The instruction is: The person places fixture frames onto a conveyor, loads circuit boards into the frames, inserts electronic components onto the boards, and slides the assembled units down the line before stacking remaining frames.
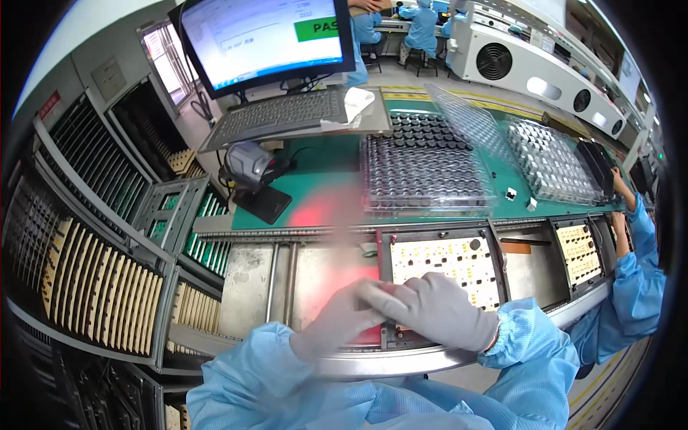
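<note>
Head view: the cream board (444, 254) sits in a black frame (385, 269), its near side partly hidden by the right hand (446, 309). That hand's curled fingers meet the blurred left hand's (333, 321); I cannot tell whether they pinch anything. Good handling probably means keeping fingertips off the components (474, 244).

Single feed to me: left one of two wide fisheyes worn on a person's head. I look from above the chest, down and forward, upright, unmirrored. Closest to the lens: blue sleeves (534, 355) along the lower edge, then left hand (340, 317) and right hand (443, 308), below centre. Green bench top (326, 161) at middle range, screen (261, 43) upper left, seated person (421, 27) far off, near top. Racks (107, 290) at left bend toward the dark round rim.
</note>
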Demonstrator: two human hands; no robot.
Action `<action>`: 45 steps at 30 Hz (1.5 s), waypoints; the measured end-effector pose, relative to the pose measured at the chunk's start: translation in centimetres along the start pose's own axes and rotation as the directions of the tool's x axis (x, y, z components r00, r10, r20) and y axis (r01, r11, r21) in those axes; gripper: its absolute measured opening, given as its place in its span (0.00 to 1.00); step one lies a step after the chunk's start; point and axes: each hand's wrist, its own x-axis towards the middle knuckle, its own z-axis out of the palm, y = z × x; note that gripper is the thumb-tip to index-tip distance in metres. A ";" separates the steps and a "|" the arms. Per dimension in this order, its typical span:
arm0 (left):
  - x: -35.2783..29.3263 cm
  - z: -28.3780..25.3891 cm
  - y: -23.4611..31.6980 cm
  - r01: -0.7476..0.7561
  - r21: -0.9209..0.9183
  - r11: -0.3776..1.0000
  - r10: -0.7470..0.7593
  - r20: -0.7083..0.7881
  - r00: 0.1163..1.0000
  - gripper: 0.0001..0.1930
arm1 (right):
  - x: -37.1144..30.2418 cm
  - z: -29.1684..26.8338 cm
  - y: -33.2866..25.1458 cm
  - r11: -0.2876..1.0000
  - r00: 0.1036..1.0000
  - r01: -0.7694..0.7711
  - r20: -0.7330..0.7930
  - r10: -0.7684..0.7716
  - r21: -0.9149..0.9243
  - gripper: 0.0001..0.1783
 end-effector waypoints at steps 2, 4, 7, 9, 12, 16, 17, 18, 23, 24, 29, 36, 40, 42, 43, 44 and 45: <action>0.1 0.6 0.1 0.022 0.032 0.999 -0.022 0.005 1.000 0.09 | -0.6 -0.3 0.0 1.000 1.000 -0.016 0.023 0.016 0.014 0.33; -0.1 1.8 0.2 -0.027 0.010 1.000 0.027 -0.052 0.998 0.09 | -1.7 0.2 -0.2 0.991 0.994 -0.102 0.059 0.097 0.082 0.30; 0.2 3.0 2.2 0.248 -0.101 0.963 -0.255 -0.065 0.965 0.10 | -3.3 0.0 0.7 0.931 0.970 -0.227 0.153 0.190 0.287 0.30; 0.9 3.6 1.9 0.323 -0.123 0.938 -0.327 -0.007 0.945 0.10 | -4.1 -0.2 0.8 0.899 0.971 -0.236 0.067 0.227 0.370 0.25; 1.7 4.0 0.7 0.208 -0.039 0.977 -0.204 0.073 0.976 0.11 | -5.3 -0.5 1.0 0.856 0.940 -0.334 0.203 0.273 0.395 0.21; 2.3 3.9 1.3 0.237 0.302 0.923 -0.299 0.180 0.937 0.19 | -7.5 -1.0 1.6 0.379 0.818 -0.520 0.319 0.479 0.765 0.14; 2.0 3.3 0.1 0.093 0.343 0.935 -0.168 0.194 0.967 0.20 | -8.8 -0.7 2.6 0.338 0.788 -0.542 0.324 0.524 0.770 0.17; 1.6 2.6 -0.9 -0.054 0.391 0.919 -0.030 0.204 0.978 0.22 | -9.4 -1.5 3.1 0.030 0.628 -0.619 0.472 0.619 0.785 0.13; 1.9 0.3 -3.2 -0.315 0.777 0.545 0.368 0.116 0.923 0.32 | -16.6 -0.2 8.8 0.074 0.318 -0.816 0.339 0.885 0.574 0.15; 1.8 0.2 -3.6 -0.259 0.801 0.539 0.362 0.057 0.930 0.34 | -16.6 0.2 9.1 0.161 0.367 -0.846 0.337 0.867 0.508 0.14; 1.8 0.5 -4.4 -0.203 0.776 0.598 0.287 0.029 0.957 0.34 | -14.5 0.6 9.2 0.420 0.536 -0.838 0.381 0.753 0.347 0.12; 1.8 0.3 -4.8 -0.217 0.773 0.596 0.292 0.043 0.955 0.34 | -15.0 1.1 10.4 0.458 0.574 -0.817 0.422 0.702 0.350 0.13; 1.6 0.0 -4.7 -0.210 0.770 0.603 0.275 0.047 0.960 0.34 | -14.9 0.9 10.4 0.427 0.533 -0.845 0.428 0.730 0.322 0.14; 1.6 -0.1 -4.7 -0.203 0.764 0.612 0.260 0.048 0.964 0.34 | -14.9 0.9 10.3 0.407 0.487 -0.873 0.445 0.752 0.269 0.14; 1.6 -0.2 -4.7 -0.200 0.762 0.616 0.259 0.044 0.965 0.34 | -15.2 0.9 10.4 0.405 0.469 -0.883 0.446 0.762 0.236 0.15; 1.6 -0.2 -4.8 -0.198 0.764 0.614 0.257 0.045 0.966 0.34 | -15.3 1.0 10.4 0.403 0.451 -0.892 0.447 0.772 0.203 0.15; 1.6 -0.2 -4.8 -0.197 0.766 0.612 0.254 0.046 0.966 0.34 | -15.3 1.0 10.4 0.403 0.450 -0.893 0.451 0.771 0.201 0.15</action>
